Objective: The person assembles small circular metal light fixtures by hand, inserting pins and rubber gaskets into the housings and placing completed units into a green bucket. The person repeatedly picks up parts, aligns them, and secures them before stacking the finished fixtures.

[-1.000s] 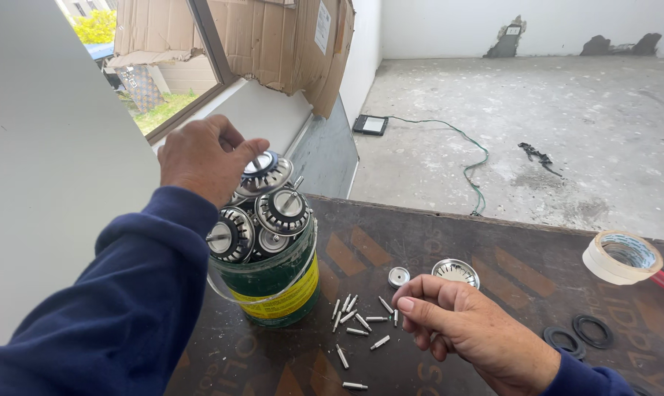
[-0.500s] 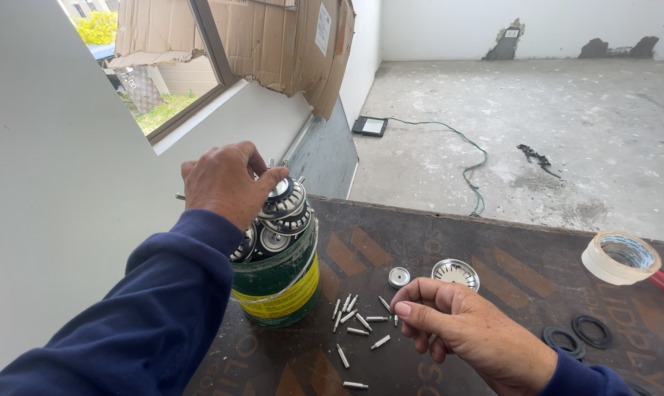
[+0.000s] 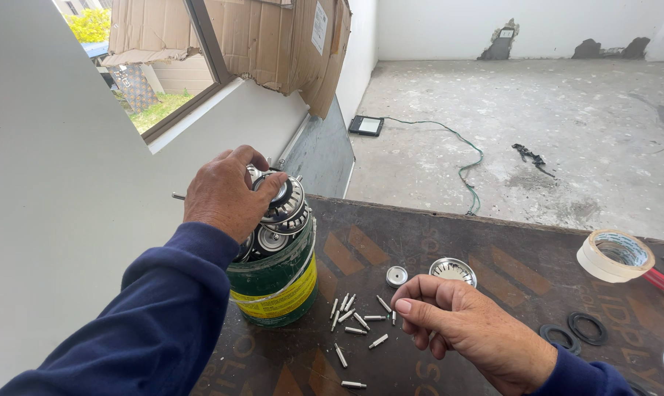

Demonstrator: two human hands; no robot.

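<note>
Resting under left hand [image 3: 222, 194]: strainer [image 3: 284, 202]

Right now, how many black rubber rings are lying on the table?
2. Both lie on the table at its right, below the tape roll: one black ring beside the right hand, the other ring just right of it. More may lie outside the frame.

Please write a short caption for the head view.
Left hand grips a metal strainer atop a green can; right hand rests beside scattered pins.
</note>
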